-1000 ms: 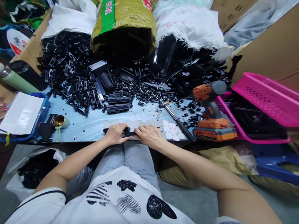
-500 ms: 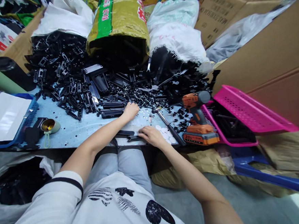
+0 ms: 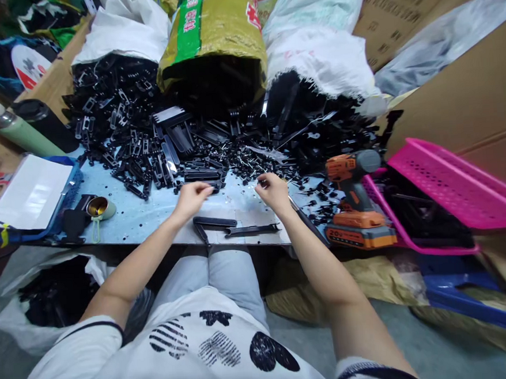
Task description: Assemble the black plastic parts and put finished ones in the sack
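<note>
My left hand (image 3: pixel 194 197) hovers above the blue table top, thumb and fingers pinched together; whatever is in them is too small to make out. My right hand (image 3: pixel 274 192) is at the near edge of a heap of small screws and black fasteners (image 3: pixel 251 163), its fingertips closed, with a dark speck showing at them. On the board between my forearms lie a black folded handle piece (image 3: pixel 215 222), bent at its left end, and a black open-ended piece like a wrench (image 3: pixel 253 230). A hammer (image 3: pixel 307 223) lies partly hidden behind my right wrist.
An orange cordless drill (image 3: pixel 353 200) stands right of the hammer, beside a pink basket (image 3: pixel 439 251) of black parts. Sacks spill black parts (image 3: pixel 122 123) along the back. At left are a small cup (image 3: pixel 100 208), a blue tray (image 3: pixel 74 182) and bottles (image 3: pixel 24 133).
My right hand has left the black pieces at the table edge and moved up to the small fasteners. My left hand has drawn back leftward from the heap. The view has shifted slightly.
</note>
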`<state>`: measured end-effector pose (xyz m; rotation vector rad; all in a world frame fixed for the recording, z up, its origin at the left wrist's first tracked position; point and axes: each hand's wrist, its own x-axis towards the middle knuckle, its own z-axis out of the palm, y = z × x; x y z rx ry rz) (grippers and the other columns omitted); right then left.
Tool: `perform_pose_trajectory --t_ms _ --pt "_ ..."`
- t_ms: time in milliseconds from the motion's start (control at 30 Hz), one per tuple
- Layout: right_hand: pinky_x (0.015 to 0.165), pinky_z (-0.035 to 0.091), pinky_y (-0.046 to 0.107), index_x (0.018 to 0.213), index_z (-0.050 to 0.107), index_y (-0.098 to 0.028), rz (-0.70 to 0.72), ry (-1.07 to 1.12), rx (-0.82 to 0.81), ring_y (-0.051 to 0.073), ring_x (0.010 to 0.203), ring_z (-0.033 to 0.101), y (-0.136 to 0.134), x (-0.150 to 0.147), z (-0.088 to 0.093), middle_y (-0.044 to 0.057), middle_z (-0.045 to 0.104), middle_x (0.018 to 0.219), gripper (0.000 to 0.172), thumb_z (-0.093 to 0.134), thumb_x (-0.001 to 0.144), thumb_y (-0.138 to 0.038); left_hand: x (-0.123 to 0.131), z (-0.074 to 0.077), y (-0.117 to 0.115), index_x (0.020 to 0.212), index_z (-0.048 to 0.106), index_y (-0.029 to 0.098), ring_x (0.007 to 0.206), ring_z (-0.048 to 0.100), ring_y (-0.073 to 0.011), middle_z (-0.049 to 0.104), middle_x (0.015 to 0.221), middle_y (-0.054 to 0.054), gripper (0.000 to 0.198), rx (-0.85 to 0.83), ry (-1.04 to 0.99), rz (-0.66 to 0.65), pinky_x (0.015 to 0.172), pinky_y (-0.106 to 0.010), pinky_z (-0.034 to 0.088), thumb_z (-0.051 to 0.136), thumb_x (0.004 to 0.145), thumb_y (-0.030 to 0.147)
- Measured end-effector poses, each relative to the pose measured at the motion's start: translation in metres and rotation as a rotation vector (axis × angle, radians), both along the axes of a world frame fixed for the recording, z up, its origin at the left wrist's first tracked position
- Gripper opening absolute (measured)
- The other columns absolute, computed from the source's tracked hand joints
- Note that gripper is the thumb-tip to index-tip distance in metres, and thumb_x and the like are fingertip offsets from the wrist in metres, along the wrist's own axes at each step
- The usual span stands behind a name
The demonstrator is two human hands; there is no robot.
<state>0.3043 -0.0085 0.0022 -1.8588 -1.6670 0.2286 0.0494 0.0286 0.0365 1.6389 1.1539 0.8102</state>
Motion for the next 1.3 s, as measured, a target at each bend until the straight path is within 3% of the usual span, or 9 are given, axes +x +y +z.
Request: perform_pose_trajectory --t_ms 100,233,533,733,867,1100,1200,1300 --pt "0.070 0.051 0.031 0.091 0.064 -0.017 0.179 0.413 -0.031 0.017 0.072 0.063 -0.043 -0.024 -0.003 0.006 0.067 0.085 0.021 0.059 0.078 -0.032 -0.053 -0.010 -0.022 0.078 0.066 0.012 0.055 0.055 -0.0105 0.063 0.064 -0.003 0.045 -0.382 -0.257 0.159 0.057 -0.024 0.044 0.072 0.061 0.053" --pt "0.073 0.055 0.031 0.090 0.065 -0.017 0.234 0.583 -0.068 0.017 0.075 0.066 -0.074 -0.051 -0.008 0.005 0.069 0.085 0.023 0.064 0.076 -0.035 -0.071 -0.024 -0.044 0.075 0.065 0.011 0.053 0.053 -0.0085 0.062 0.061 -0.001 0.048 -0.520 -0.339 0.176 0.056 -0.023 0.043 0.079 0.051 0.050" --pt "0.069 0.057 0.029 0.087 0.064 -0.018 0.239 0.345 0.107 0.016 0.072 0.065 -0.085 -0.059 -0.002 0.006 0.067 0.084 0.017 0.057 0.083 -0.032 -0.070 -0.025 -0.044 0.073 0.067 0.011 0.050 0.048 -0.0075 0.059 0.056 0.001 0.037 -0.391 -0.175 0.046 0.054 -0.022 0.040 0.073 0.060 0.044" --pt "0.079 0.055 0.031 0.099 0.064 -0.020 0.456 0.094 0.139 0.018 0.088 0.065 -0.094 -0.058 0.010 0.007 0.067 0.095 0.020 0.047 0.089 -0.024 -0.064 -0.028 -0.039 0.074 0.067 0.012 0.055 0.049 -0.0096 0.061 0.062 -0.001 0.034 -0.308 -0.084 0.008 0.056 -0.023 0.039 0.069 0.062 0.044" --pt "0.082 0.054 0.031 0.103 0.064 -0.021 0.493 0.018 0.126 0.018 0.092 0.064 -0.093 -0.057 0.005 0.007 0.067 0.101 0.022 0.047 0.090 -0.021 -0.065 -0.031 -0.038 0.084 0.067 0.012 0.057 0.048 -0.0100 0.061 0.067 -0.001 0.038 -0.241 0.005 0.025 0.058 -0.023 0.039 0.071 0.060 0.041" --pt "0.083 0.053 0.034 0.108 0.064 -0.022 0.523 0.028 0.106 0.018 0.095 0.061 -0.097 -0.053 -0.008 0.008 0.066 0.101 0.026 0.045 0.092 -0.027 -0.069 -0.038 -0.030 0.096 0.063 0.012 0.056 0.047 -0.0107 0.055 0.064 0.001 0.044 -0.219 0.090 0.004 0.057 -0.023 0.037 0.067 0.067 0.045" --pt "0.086 0.050 0.038 0.113 0.062 -0.024 0.525 -0.046 0.075 0.020 0.099 0.059 -0.097 -0.056 -0.003 0.008 0.064 0.107 0.028 0.045 0.093 -0.031 -0.069 -0.036 -0.041 0.105 0.058 0.013 0.057 0.050 -0.0114 0.055 0.066 0.002 0.043 -0.189 0.160 0.034 0.059 -0.024 0.039 0.062 0.074 0.044" --pt "0.093 0.046 0.041 0.121 0.058 -0.023 0.552 -0.101 0.107 0.022 0.109 0.054 -0.086 -0.080 0.003 0.010 0.058 0.121 0.034 0.043 0.093 -0.035 -0.067 -0.028 -0.069 0.095 0.060 0.018 0.069 0.057 -0.0154 0.060 0.074 -0.002 0.032 -0.043 0.393 0.138 0.068 -0.027 0.042 0.050 0.083 0.046"
